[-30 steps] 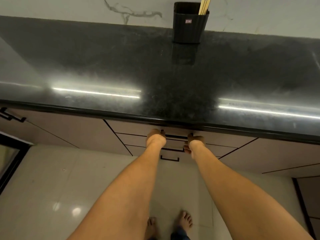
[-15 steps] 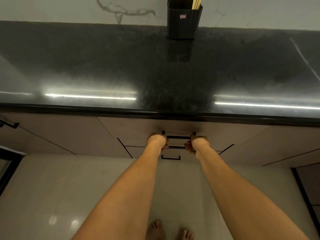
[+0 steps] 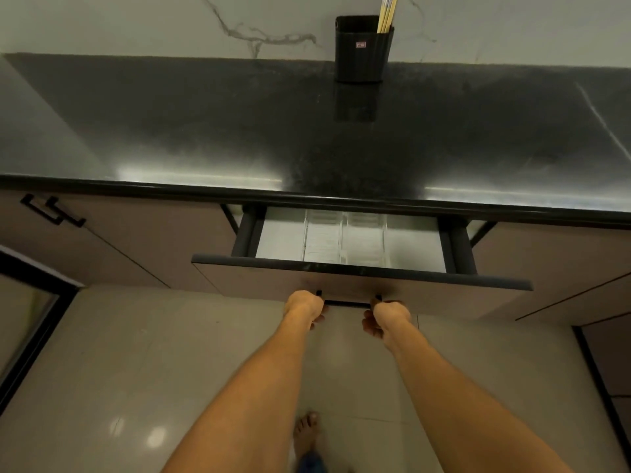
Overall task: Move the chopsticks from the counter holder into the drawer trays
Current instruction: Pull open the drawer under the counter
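A black ribbed holder [image 3: 363,49] stands at the back of the dark counter [image 3: 239,124], against the wall. Several pale wooden chopsticks [image 3: 387,13] stick up from its right side. Below the counter edge the top drawer [image 3: 362,276] is pulled partly open. Inside it lie two clear plastic trays [image 3: 345,240] side by side, both look empty. My left hand [image 3: 305,304] and my right hand [image 3: 389,317] each grip an end of the drawer's black bar handle [image 3: 347,303].
Closed cabinet fronts flank the drawer, with a black handle [image 3: 51,209] on the left cabinet. The open drawer front juts out over the pale tiled floor [image 3: 136,370]. My bare foot [image 3: 307,435] shows below. A dark-framed panel [image 3: 20,322] stands at the far left.
The drawer was shut in both earlier frames and now stands partly open, pulled toward me by both hands. The trays inside have come into view.
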